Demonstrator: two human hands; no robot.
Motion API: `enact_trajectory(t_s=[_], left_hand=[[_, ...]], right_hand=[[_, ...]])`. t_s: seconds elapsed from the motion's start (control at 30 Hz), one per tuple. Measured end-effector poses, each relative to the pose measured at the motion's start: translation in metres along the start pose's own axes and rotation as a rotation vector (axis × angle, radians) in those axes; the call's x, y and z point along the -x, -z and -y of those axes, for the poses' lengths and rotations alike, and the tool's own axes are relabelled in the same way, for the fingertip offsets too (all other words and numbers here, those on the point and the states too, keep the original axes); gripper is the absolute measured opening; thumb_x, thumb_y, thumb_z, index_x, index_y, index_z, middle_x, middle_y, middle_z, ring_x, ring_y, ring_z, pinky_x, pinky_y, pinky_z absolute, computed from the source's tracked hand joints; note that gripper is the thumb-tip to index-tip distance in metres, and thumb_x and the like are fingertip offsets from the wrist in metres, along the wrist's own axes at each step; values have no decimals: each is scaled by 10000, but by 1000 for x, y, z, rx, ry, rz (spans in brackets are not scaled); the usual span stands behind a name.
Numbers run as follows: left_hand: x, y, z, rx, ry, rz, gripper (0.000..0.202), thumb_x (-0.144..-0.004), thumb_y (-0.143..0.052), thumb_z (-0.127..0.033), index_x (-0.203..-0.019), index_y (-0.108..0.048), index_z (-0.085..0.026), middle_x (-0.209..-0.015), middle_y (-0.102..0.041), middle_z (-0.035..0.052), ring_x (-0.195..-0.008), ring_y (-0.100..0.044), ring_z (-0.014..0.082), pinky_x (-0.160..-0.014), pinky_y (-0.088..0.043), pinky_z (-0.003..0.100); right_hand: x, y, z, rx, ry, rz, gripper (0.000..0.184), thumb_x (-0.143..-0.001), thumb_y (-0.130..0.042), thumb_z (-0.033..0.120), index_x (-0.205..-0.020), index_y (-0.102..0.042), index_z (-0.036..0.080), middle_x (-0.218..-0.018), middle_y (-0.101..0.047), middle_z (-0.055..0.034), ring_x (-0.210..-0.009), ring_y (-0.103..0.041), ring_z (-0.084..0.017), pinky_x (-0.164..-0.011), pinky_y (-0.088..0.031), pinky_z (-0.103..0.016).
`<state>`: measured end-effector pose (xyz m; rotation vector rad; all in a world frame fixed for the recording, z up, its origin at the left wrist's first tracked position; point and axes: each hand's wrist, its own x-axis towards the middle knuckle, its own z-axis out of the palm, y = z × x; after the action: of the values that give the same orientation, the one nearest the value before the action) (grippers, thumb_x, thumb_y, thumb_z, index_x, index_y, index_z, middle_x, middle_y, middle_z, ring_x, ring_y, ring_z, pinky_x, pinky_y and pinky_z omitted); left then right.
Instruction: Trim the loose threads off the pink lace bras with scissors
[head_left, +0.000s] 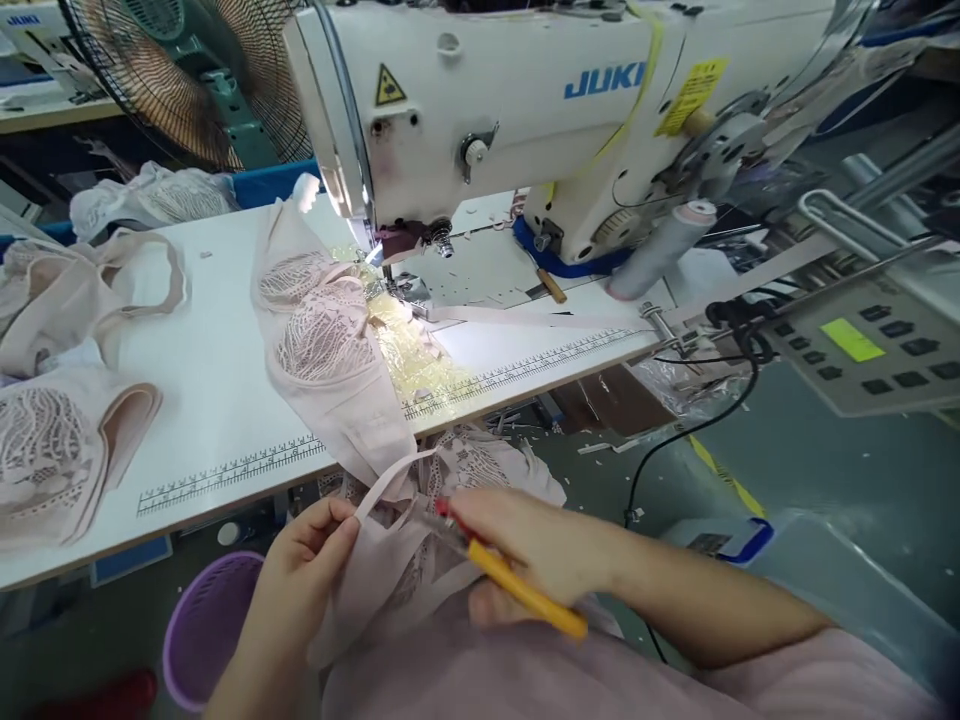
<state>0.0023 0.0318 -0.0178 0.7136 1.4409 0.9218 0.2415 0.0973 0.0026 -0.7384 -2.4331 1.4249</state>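
At the table's front edge, my left hand (319, 545) pinches the end of a narrow pale pink strap (394, 478). My right hand (517, 535) is closed round yellow-handled snips (525, 590), with a red part near the fingers. Their grey metal tip points left toward the strap and is slightly blurred. Pale pink lace bra pieces (480, 465) hang over my lap below both hands. Another lace bra (326, 345) lies along the table up to the presser foot (394, 285) of the sewing machine (480, 130), its lower end hanging over the edge.
More bras (45, 450) lie at the left of the white table (210, 400). Behind them stands a fan (195, 70). A thread cone (667, 245), a control panel (877, 330) and a cable are at the right. Below are a purple basket (214, 630) and a clear bin (825, 570).
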Motion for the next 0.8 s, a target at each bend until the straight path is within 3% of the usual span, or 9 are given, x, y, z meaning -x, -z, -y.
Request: enact_trajectory(t_s=[0.07,0.17,0.37,0.57,0.8], left_hand=[[1,0,2,4,5,1,338,-681,-711,-497,-666,-590,-181,-545,-513,-41,-480,-392,76,-462,-304,173],[1,0,5,-24,6,-1,327,-692,-696,-494,-676,-602,-181,-547,-526,-34,-483,-408,85,-458,-312,177],[5,-9,-1,-50,-26,-52,317,-631,-724,-457,-599,-589,-172,-529,-516,-35,-495,-404,91,-464,-327,178],[6,-13,-4,-44,-37,-59,284,-613,-732,-399,-570,-573,-169,-518,-495,-37,-485,-393,87,-456,-323,177],[9,-14,-4,-67,-53,-74,287,-635,-716,-419,-575,-583,-172,-514,-495,-37,-465,-392,86,-435,-317,174]], right_hand=[[5,-12,-5,82,-125,197,482,-717,-570,628,-675,-359,197,-654,-439,14,-538,-360,-107,-499,-299,-237],[3,-26,-10,188,-255,270,466,-750,-517,642,-705,-425,188,-660,-491,-10,-543,-415,-126,-492,-287,-238],[-10,-34,-4,248,-290,254,386,-789,-502,558,-742,-513,175,-688,-578,-35,-592,-534,-166,-494,-289,-243],[-13,-32,8,232,-310,220,399,-776,-527,563,-740,-536,165,-670,-589,-38,-577,-541,-169,-490,-293,-248],[-10,-40,5,-15,-402,120,372,-763,-597,504,-646,-493,166,-645,-580,-18,-582,-515,-135,-528,-350,-227]])
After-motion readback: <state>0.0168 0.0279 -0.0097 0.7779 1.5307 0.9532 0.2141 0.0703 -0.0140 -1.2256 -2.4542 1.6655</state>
